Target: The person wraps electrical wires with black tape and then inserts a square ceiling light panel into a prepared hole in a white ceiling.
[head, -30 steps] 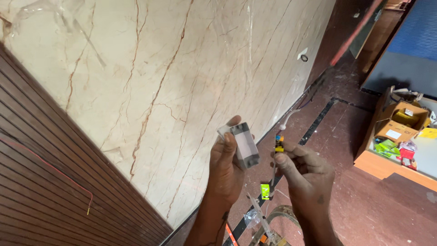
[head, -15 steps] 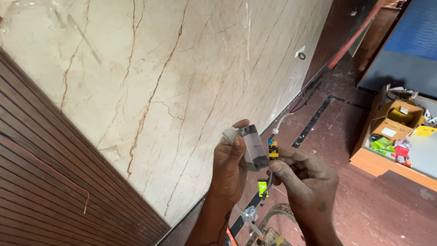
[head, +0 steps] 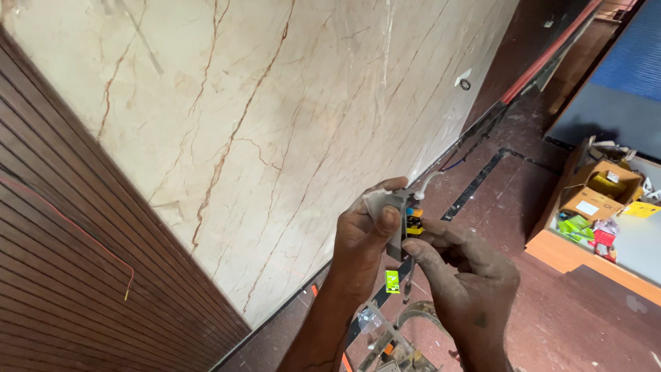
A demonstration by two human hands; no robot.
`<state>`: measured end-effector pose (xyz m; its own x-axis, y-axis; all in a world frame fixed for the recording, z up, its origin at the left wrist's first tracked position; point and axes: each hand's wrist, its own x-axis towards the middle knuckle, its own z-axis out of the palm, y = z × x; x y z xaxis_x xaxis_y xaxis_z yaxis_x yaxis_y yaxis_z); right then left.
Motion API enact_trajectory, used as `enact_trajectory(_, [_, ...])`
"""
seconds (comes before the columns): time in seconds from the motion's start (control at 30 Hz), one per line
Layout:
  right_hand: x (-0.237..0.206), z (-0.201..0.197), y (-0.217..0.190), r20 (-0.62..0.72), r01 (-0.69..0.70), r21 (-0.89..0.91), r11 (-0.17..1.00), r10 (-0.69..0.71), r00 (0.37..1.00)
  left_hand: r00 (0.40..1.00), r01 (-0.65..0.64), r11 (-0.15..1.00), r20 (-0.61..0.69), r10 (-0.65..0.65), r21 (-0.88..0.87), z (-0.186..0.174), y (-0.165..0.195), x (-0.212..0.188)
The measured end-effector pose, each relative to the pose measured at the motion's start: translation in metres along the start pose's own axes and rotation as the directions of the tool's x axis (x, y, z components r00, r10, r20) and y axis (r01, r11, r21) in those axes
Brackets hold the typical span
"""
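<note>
The left hand [head: 361,234] grips a small grey block [head: 395,231], thumb pressed across its face and fingers wrapped behind, held in the air before a marble wall [head: 275,124]. The right hand [head: 468,279] pinches the block's edge, where small yellow, blue and orange connectors [head: 413,220] sit. A white wire [head: 427,184] curls out of the top. A green tag [head: 392,281] hangs just below. Fingers hide most of the block, so its full shape is unclear. Cardboard boxes [head: 595,189] lie well apart on the floor.
</note>
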<state>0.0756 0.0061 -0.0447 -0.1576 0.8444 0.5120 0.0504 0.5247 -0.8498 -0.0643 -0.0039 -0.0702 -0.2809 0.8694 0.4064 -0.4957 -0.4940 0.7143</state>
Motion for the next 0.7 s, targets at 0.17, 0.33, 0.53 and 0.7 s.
enact_trajectory(0.17, [0.0,-0.002,-0.004,0.0,0.006,-0.032,0.999,-0.006,1.0,1.0,0.025,0.997,0.005,-0.025,-0.069,0.001,0.002,-0.002])
enact_trajectory(0.33, [0.001,-0.004,-0.005,-0.008,-0.158,0.047,0.986,0.158,0.987,0.999,0.038,0.98,0.009,-0.037,-0.193,-0.001,0.004,-0.004])
enact_trajectory(0.53, [-0.006,-0.004,-0.009,-0.028,-0.091,0.039,0.995,0.092,0.995,1.0,0.029,0.989,0.009,-0.028,-0.147,0.004,0.004,-0.009])
enact_trajectory(0.7, [-0.003,-0.004,-0.019,-0.003,-0.037,-0.082,0.996,0.037,0.999,0.999,-0.015,0.996,0.032,0.017,-0.087,0.007,0.009,-0.01])
